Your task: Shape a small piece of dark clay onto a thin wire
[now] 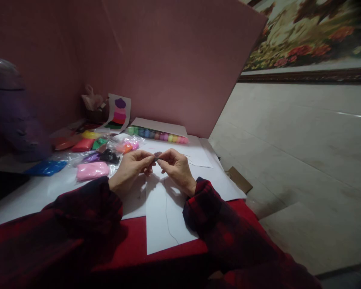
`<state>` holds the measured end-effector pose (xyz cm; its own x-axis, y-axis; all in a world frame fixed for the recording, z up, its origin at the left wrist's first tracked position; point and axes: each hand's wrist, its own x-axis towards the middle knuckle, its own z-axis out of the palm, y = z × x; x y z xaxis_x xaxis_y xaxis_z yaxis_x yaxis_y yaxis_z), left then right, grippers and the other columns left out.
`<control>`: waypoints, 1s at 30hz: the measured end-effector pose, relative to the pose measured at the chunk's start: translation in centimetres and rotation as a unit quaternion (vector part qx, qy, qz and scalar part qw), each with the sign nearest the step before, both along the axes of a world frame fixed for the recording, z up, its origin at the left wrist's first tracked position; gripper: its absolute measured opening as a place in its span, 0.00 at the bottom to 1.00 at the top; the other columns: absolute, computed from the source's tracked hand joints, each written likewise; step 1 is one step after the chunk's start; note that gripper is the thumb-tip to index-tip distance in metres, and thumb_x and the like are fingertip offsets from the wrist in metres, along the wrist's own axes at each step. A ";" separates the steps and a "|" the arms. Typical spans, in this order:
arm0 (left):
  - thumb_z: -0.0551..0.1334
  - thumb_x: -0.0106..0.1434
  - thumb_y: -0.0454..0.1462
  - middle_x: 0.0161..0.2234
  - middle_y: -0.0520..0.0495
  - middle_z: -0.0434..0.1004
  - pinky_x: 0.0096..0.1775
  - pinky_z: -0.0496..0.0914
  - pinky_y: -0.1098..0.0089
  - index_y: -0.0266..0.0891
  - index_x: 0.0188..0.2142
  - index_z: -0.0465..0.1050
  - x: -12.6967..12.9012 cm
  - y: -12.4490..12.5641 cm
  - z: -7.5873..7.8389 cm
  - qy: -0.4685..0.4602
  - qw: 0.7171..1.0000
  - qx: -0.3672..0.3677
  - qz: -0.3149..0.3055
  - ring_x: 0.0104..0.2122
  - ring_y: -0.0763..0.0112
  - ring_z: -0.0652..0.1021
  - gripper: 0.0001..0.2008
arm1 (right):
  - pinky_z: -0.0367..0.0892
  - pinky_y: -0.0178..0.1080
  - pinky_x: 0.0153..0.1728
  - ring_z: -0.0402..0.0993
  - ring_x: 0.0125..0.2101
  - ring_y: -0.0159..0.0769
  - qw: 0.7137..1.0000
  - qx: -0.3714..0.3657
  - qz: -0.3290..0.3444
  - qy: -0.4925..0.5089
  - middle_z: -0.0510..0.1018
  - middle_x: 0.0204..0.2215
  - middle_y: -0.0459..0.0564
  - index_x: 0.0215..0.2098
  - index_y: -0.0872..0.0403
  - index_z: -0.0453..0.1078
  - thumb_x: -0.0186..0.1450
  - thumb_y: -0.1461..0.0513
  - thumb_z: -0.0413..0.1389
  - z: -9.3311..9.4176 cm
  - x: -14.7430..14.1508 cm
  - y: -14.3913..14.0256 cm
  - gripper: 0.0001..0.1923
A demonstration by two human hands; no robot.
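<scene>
Head: clay bit [158, 154] pinched, w/ paper [168, 216] beneath

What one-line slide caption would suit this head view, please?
Both hands pinch a small dark clay piece above white paper, bagged coloured clay alongside.

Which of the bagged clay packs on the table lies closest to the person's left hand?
The pink pack, just left of the left hand; the blue pack and red pack lie farther off.

A small dark purple-grey lump of clay [158, 154], roughly rounded and slightly flattened, is pinched between the fingertips of the left hand [132, 166] and right hand [176, 166], held above the white sheet [168, 216] near the desk's middle.
</scene>
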<state>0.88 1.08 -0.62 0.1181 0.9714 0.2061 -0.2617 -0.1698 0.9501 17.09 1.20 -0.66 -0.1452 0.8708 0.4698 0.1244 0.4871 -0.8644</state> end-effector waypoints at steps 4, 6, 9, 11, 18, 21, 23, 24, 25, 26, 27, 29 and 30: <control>0.76 0.46 0.45 0.24 0.47 0.77 0.22 0.65 0.73 0.33 0.27 0.76 -0.2 0.1 0.1 -0.014 0.998 -0.003 0.061 0.19 0.76 0.72 0.19 | 0.71 0.34 0.22 0.69 0.23 0.29 0.999 -0.003 -0.037 0.035 0.74 0.24 0.42 0.30 0.53 0.70 0.57 0.58 0.62 -0.3 0.1 0.5 0.08; 0.77 0.45 0.45 0.24 0.47 0.77 0.22 0.65 0.73 0.33 0.29 0.77 -0.3 0.1 0.1 -0.023 0.996 -0.011 0.081 0.19 0.76 0.72 0.20 | 0.71 0.34 0.22 0.70 0.24 0.29 0.998 -0.014 -0.041 0.045 0.75 0.26 0.43 0.31 0.53 0.70 0.57 0.57 0.64 -0.4 0.1 0.7 0.09; 0.78 0.43 0.45 0.23 0.50 0.75 0.23 0.66 0.73 0.33 0.31 0.79 -0.4 0.1 0.1 -0.032 0.998 -0.018 0.057 0.20 0.75 0.72 0.21 | 0.72 0.34 0.23 0.71 0.26 0.30 0.998 -0.034 -0.030 0.035 0.77 0.29 0.45 0.33 0.53 0.71 0.55 0.56 0.66 -0.5 0.2 0.9 0.13; 0.79 0.43 0.44 0.22 0.50 0.75 0.23 0.66 0.73 0.33 0.34 0.80 -0.4 0.0 0.1 -0.032 0.999 -0.022 0.019 0.20 0.75 0.72 0.22 | 0.73 0.35 0.24 0.73 0.28 0.31 0.999 -0.039 -0.011 0.024 0.77 0.29 0.45 0.35 0.53 0.72 0.54 0.56 0.67 -0.5 0.2 0.8 0.14; 0.76 0.50 0.46 0.21 0.48 0.75 0.21 0.64 0.73 0.34 0.29 0.80 -0.3 0.1 -0.5 0.027 0.999 -0.002 -0.023 0.19 0.75 0.71 0.17 | 0.72 0.35 0.26 0.75 0.28 0.32 0.998 -0.030 0.049 0.014 0.78 0.28 0.44 0.34 0.53 0.72 0.56 0.54 0.67 -0.2 -0.1 0.1 0.14; 0.76 0.50 0.46 0.21 0.49 0.75 0.21 0.65 0.73 0.34 0.29 0.79 -0.3 0.2 -0.6 0.022 1.000 -0.002 -0.016 0.18 0.76 0.71 0.17 | 0.70 0.34 0.26 0.76 0.29 0.32 1.000 -0.020 0.018 -0.015 0.79 0.28 0.45 0.38 0.52 0.72 0.57 0.55 0.67 -0.1 0.0 0.0 0.14; 0.77 0.49 0.46 0.22 0.49 0.75 0.20 0.64 0.74 0.34 0.28 0.78 -0.2 0.2 -0.5 0.021 1.000 -0.008 -0.020 0.18 0.77 0.71 0.18 | 0.70 0.34 0.26 0.76 0.28 0.32 1.000 -0.018 0.015 -0.016 0.79 0.28 0.45 0.36 0.52 0.72 0.57 0.54 0.67 -0.2 0.0 0.0 0.14; 0.77 0.49 0.46 0.22 0.49 0.75 0.20 0.64 0.75 0.34 0.28 0.77 -0.2 0.1 -0.4 0.020 0.999 -0.012 -0.026 0.18 0.77 0.71 0.18 | 0.70 0.34 0.25 0.75 0.27 0.31 1.000 -0.017 0.022 -0.011 0.79 0.27 0.45 0.34 0.53 0.72 0.57 0.54 0.67 -0.2 0.0 0.0 0.14; 0.77 0.48 0.46 0.22 0.50 0.74 0.20 0.64 0.75 0.34 0.27 0.77 -0.2 0.0 -0.3 0.018 0.999 -0.017 -0.035 0.18 0.77 0.70 0.19 | 0.70 0.34 0.25 0.74 0.26 0.31 0.999 -0.015 0.031 -0.006 0.78 0.27 0.44 0.33 0.53 0.71 0.58 0.54 0.67 -0.2 0.0 0.0 0.14; 0.77 0.48 0.46 0.21 0.50 0.74 0.20 0.64 0.75 0.34 0.27 0.76 -0.2 -0.1 -0.2 0.015 0.999 -0.022 -0.044 0.18 0.78 0.70 0.19 | 0.70 0.34 0.25 0.73 0.25 0.30 0.999 -0.013 0.038 -0.003 0.78 0.26 0.44 0.32 0.53 0.71 0.58 0.53 0.66 -0.1 0.0 -0.1 0.14; 0.77 0.48 0.47 0.21 0.51 0.73 0.20 0.65 0.75 0.34 0.26 0.76 -0.2 -0.3 0.0 0.011 0.998 -0.027 -0.052 0.18 0.78 0.70 0.20 | 0.70 0.34 0.24 0.73 0.25 0.30 0.999 -0.012 0.044 -0.001 0.78 0.26 0.44 0.31 0.54 0.71 0.59 0.53 0.66 -0.1 0.0 -0.1 0.14; 0.77 0.48 0.48 0.20 0.51 0.72 0.20 0.66 0.75 0.34 0.25 0.75 -0.2 -0.5 0.2 0.004 0.997 -0.037 -0.062 0.18 0.77 0.70 0.21 | 0.70 0.34 0.24 0.73 0.24 0.29 0.999 -0.010 0.048 0.004 0.78 0.25 0.44 0.31 0.54 0.71 0.60 0.54 0.65 -0.1 0.0 -0.1 0.13; 0.77 0.48 0.49 0.20 0.51 0.71 0.20 0.67 0.75 0.34 0.25 0.74 -0.2 -0.6 0.2 0.002 0.997 -0.041 -0.065 0.18 0.77 0.70 0.21 | 0.70 0.34 0.24 0.72 0.24 0.29 0.999 -0.009 0.047 0.005 0.78 0.25 0.44 0.31 0.53 0.71 0.60 0.54 0.65 -0.1 0.0 -0.1 0.12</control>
